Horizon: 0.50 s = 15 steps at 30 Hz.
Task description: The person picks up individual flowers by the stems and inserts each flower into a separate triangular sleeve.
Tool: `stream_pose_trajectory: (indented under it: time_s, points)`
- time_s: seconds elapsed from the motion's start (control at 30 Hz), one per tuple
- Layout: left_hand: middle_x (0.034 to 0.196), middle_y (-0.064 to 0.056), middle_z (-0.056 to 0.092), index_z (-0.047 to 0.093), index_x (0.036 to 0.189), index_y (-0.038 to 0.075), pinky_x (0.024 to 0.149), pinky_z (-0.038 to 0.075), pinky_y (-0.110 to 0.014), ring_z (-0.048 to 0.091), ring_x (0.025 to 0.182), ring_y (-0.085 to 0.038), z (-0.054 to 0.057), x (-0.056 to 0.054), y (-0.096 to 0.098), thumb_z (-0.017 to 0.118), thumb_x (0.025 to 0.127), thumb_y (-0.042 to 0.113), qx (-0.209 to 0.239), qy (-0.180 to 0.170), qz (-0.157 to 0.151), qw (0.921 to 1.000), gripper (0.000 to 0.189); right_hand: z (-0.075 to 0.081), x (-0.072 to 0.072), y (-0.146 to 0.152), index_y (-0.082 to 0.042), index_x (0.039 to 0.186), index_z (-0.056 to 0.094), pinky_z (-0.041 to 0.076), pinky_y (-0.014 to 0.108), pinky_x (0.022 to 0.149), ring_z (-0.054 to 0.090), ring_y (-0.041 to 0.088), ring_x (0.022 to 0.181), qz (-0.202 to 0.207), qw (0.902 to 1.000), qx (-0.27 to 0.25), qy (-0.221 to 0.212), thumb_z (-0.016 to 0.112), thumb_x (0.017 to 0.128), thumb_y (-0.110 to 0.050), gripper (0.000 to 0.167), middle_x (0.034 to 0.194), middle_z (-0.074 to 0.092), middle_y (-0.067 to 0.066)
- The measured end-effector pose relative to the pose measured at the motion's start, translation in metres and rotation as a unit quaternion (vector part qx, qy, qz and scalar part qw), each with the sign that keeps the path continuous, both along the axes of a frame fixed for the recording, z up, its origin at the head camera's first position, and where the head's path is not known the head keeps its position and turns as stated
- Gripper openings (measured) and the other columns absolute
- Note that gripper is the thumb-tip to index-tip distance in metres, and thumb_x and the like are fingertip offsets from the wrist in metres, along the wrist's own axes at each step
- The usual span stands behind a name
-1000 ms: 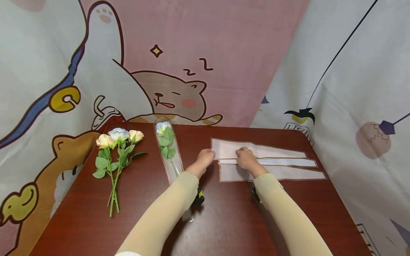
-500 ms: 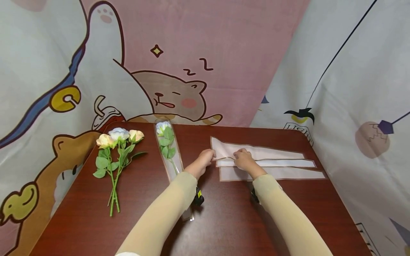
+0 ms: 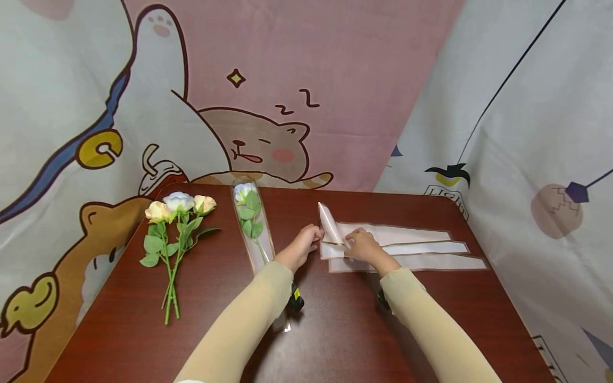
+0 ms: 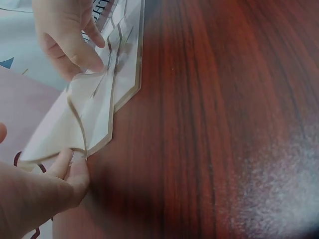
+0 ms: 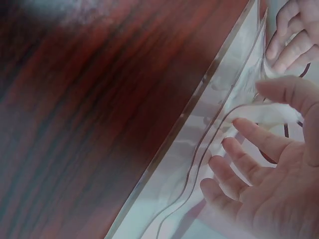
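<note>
My left hand (image 3: 299, 249) pinches the near-left corner of a long pale flower sleeve (image 3: 416, 235) with brown edging, thumb and fingertips meeting on its edge in the left wrist view. That end of the sleeve (image 4: 52, 127) is lifted and bent up into a fold. At the fold's other side is my right hand (image 3: 366, 249). In the right wrist view its thumb (image 5: 284, 89) and index finger stand apart, with the film between them, and the other fingers are spread. Two more sleeves lie beneath and nearer, a narrow-looking one (image 3: 431, 248) and a lower one (image 3: 445, 261).
A blue-white rose (image 3: 250, 205) lies inside another clear sleeve (image 3: 281, 322), partly behind my left forearm. Further left are several loose artificial roses (image 3: 178, 202) with crossed green stems. A printed cloth (image 3: 354, 96) hangs behind the brown table (image 3: 335, 330).
The sleeve's left end has risen from flat into a curled fold. My right hand has moved left and slightly nearer, drawing the top sleeves with it; my left hand has stayed nearly in place.
</note>
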State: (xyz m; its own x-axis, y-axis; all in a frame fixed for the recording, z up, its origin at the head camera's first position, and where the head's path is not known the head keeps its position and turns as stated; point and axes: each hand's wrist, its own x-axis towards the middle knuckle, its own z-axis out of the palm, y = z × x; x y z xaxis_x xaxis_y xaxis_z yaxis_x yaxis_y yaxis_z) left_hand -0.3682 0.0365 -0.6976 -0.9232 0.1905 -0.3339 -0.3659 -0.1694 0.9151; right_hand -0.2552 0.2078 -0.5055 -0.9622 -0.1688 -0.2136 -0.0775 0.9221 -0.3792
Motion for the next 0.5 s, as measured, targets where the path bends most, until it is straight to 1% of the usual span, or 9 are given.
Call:
stream_pose_trajectory:
  time_s: [0.03, 0.07, 0.1, 0.13, 0.23, 0.27, 0.37, 0.43, 0.5]
  points:
    - [0.118, 0.003, 0.063, 0.017, 0.15, 0.012, 0.085, 0.042, -0.042, 0.055, 0.103, -0.013, -0.03, -0.018, 0.002, 0.058, 0.066, 0.019, 0.01, -0.005, -0.008, 0.9999, 0.094, 0.001, 0.001, -0.001, -0.008, 0.122, 0.063, 0.045, 0.054, 0.093, 0.046, 0.039, 0.117, -0.002, 1.0, -0.002, 0.002, 0.072, 0.076, -0.024, 0.05, 0.129, 0.049, 0.016]
    - [0.117, 0.003, 0.064, 0.019, 0.15, 0.014, 0.086, 0.042, -0.042, 0.056, 0.104, -0.014, -0.036, -0.021, 0.003, 0.059, 0.066, 0.018, 0.015, -0.007, -0.013, 0.9998, 0.093, 0.001, 0.003, -0.001, -0.008, 0.121, 0.063, 0.045, 0.053, 0.092, 0.047, 0.038, 0.116, -0.002, 1.0, -0.002, 0.007, 0.072, 0.076, -0.025, 0.049, 0.128, 0.05, 0.016]
    - [0.118, 0.004, 0.064, 0.022, 0.149, 0.015, 0.085, 0.043, -0.042, 0.056, 0.104, -0.014, -0.034, -0.019, 0.003, 0.058, 0.067, 0.018, 0.015, -0.003, -0.018, 0.9997, 0.09, 0.002, 0.004, -0.002, -0.008, 0.12, 0.064, 0.046, 0.053, 0.091, 0.048, 0.037, 0.116, -0.004, 0.9999, -0.004, 0.01, 0.072, 0.076, -0.027, 0.048, 0.127, 0.051, 0.015]
    - [0.12, 0.001, 0.064, 0.025, 0.148, 0.014, 0.084, 0.044, -0.042, 0.057, 0.103, -0.016, -0.023, -0.011, 0.002, 0.055, 0.069, 0.015, 0.01, 0.003, -0.024, 0.9997, 0.085, 0.003, 0.005, -0.002, -0.008, 0.119, 0.065, 0.046, 0.053, 0.09, 0.049, 0.037, 0.114, -0.001, 0.9999, -0.004, 0.016, 0.072, 0.077, -0.027, 0.046, 0.126, 0.052, 0.015]
    - [0.122, -0.005, 0.061, 0.038, 0.142, 0.008, 0.08, 0.045, -0.036, 0.055, 0.095, -0.017, 0.079, 0.051, -0.006, 0.048, 0.07, 0.007, -0.023, 0.007, -0.031, 0.9992, 0.072, 0.004, 0.008, -0.003, -0.006, 0.116, 0.066, 0.047, 0.054, 0.088, 0.051, 0.038, 0.11, 0.008, 0.9994, -0.007, 0.033, 0.068, 0.081, -0.025, 0.04, 0.121, 0.055, 0.016]
    - [0.122, -0.007, 0.06, 0.042, 0.14, 0.006, 0.078, 0.045, -0.034, 0.053, 0.092, -0.019, 0.109, 0.069, -0.008, 0.044, 0.072, 0.005, -0.036, 0.013, -0.029, 0.9988, 0.068, 0.005, 0.009, -0.003, -0.006, 0.115, 0.066, 0.047, 0.054, 0.088, 0.051, 0.039, 0.11, 0.01, 0.9992, -0.008, 0.037, 0.066, 0.082, -0.025, 0.038, 0.121, 0.055, 0.016]
    - [0.123, -0.014, 0.055, 0.049, 0.133, 0.001, 0.076, 0.042, -0.031, 0.048, 0.09, -0.02, 0.184, 0.113, -0.017, 0.039, 0.074, -0.003, -0.055, 0.017, -0.022, 0.9981, 0.06, 0.005, 0.011, -0.003, -0.005, 0.115, 0.066, 0.047, 0.055, 0.088, 0.052, 0.039, 0.11, 0.016, 0.9988, -0.014, 0.044, 0.061, 0.086, -0.022, 0.034, 0.119, 0.056, 0.016]
    - [0.124, -0.019, 0.054, 0.049, 0.132, -0.002, 0.077, 0.043, -0.031, 0.051, 0.096, -0.024, 0.204, 0.123, -0.021, 0.036, 0.077, -0.008, -0.051, 0.022, -0.024, 0.9982, 0.057, 0.006, 0.013, -0.002, -0.005, 0.116, 0.066, 0.047, 0.055, 0.089, 0.054, 0.039, 0.111, 0.018, 0.9985, -0.015, 0.049, 0.059, 0.088, -0.02, 0.032, 0.119, 0.057, 0.016]
    - [0.134, -0.024, 0.048, 0.045, 0.135, -0.005, 0.09, 0.045, -0.035, 0.052, 0.113, -0.031, 0.219, 0.131, -0.028, 0.033, 0.082, -0.012, -0.027, 0.022, -0.035, 0.9988, 0.055, 0.006, 0.014, -0.002, -0.005, 0.116, 0.066, 0.048, 0.055, 0.088, 0.056, 0.037, 0.111, 0.021, 0.9982, -0.009, 0.056, 0.058, 0.089, -0.019, 0.031, 0.119, 0.058, 0.015]
